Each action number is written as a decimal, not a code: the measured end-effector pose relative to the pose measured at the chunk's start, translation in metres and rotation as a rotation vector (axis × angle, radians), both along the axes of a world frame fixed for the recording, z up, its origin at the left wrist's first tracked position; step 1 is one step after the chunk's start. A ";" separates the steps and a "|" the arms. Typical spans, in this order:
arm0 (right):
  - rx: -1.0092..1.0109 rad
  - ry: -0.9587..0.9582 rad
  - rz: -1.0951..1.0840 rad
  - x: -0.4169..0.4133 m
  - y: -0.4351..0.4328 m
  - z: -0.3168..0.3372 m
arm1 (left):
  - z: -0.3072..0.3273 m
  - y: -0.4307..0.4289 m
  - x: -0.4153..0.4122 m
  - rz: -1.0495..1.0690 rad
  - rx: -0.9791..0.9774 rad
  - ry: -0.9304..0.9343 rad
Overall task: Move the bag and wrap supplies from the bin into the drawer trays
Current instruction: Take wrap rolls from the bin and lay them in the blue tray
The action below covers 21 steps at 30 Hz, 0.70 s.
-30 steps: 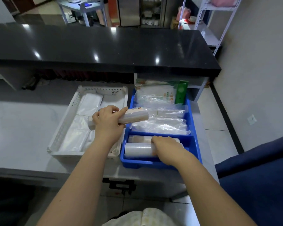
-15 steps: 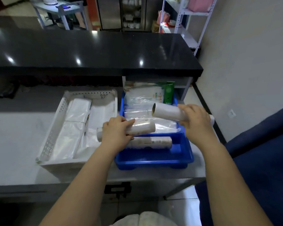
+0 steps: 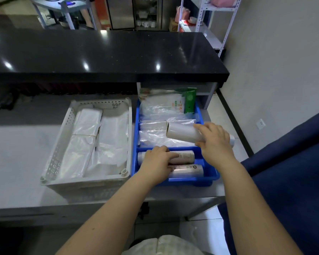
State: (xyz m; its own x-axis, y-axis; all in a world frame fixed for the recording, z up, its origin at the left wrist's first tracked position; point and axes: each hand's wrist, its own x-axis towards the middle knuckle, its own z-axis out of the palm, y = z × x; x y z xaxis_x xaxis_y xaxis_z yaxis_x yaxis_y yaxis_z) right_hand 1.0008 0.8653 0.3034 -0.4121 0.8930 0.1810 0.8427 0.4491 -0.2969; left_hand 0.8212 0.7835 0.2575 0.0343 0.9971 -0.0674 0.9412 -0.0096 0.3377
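A blue divided tray [image 3: 209, 178] stands on the grey counter beside a white perforated bin [image 3: 64, 133] holding folded plastic bags [image 3: 87, 129]. My left hand [image 3: 156, 162] grips a wrap roll [image 3: 184, 156] lying in the tray's near compartment. A second wrap roll [image 3: 187, 171] lies just in front of it. Above the tray's middle compartment, my right hand [image 3: 215, 139] holds a third, clear wrap roll [image 3: 180, 133] with its cardboard core end facing left. Clear bags [image 3: 155, 134] fill the middle and far compartments, with a green packet [image 3: 190, 102] at the back.
A black raised countertop [image 3: 107, 52] runs behind the bin and tray. A dark blue chair or sofa [image 3: 291, 162] is at the right. Metal shelving [image 3: 215, 19] stands at the far right near the wall. Tiled floor lies below the counter edge.
My left hand has lowered its roll into the tray's near compartment, behind the roll that lay there. My right hand still holds its roll above the tray, shifted slightly.
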 end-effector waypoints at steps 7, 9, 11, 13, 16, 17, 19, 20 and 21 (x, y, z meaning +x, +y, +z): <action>-0.020 -0.062 0.088 -0.026 -0.003 -0.007 | 0.028 0.001 -0.081 0.315 0.096 0.066; -0.047 -0.113 0.145 -0.036 -0.009 -0.013 | 0.035 0.002 -0.097 0.383 0.123 0.049; -0.080 -0.179 0.211 -0.046 -0.016 -0.022 | 0.040 0.004 -0.104 0.416 0.146 0.043; -0.122 -0.242 0.266 -0.054 -0.023 -0.033 | 0.042 0.006 -0.104 0.428 0.158 0.028; -0.213 -0.250 0.307 -0.060 -0.031 -0.048 | 0.041 0.008 -0.097 0.429 0.162 0.017; -0.233 -0.235 0.305 -0.060 -0.031 -0.051 | 0.040 0.009 -0.094 0.425 0.158 0.017; -0.263 -0.202 0.302 -0.058 -0.028 -0.052 | 0.038 0.010 -0.088 0.417 0.144 0.018; -0.281 -0.185 0.305 -0.057 -0.026 -0.052 | 0.037 0.011 -0.085 0.413 0.134 0.019; -0.298 -0.169 0.312 -0.056 -0.024 -0.051 | 0.036 0.011 -0.082 0.407 0.125 0.021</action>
State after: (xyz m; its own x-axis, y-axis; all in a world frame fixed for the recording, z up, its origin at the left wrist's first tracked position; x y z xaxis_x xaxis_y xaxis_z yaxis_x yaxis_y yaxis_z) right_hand 0.9445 0.8417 0.2523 -0.6713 0.7242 -0.1579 0.7283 0.6050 -0.3218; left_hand 0.7388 0.7947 0.2931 -0.3642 0.9295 0.0583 0.8831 0.3248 0.3386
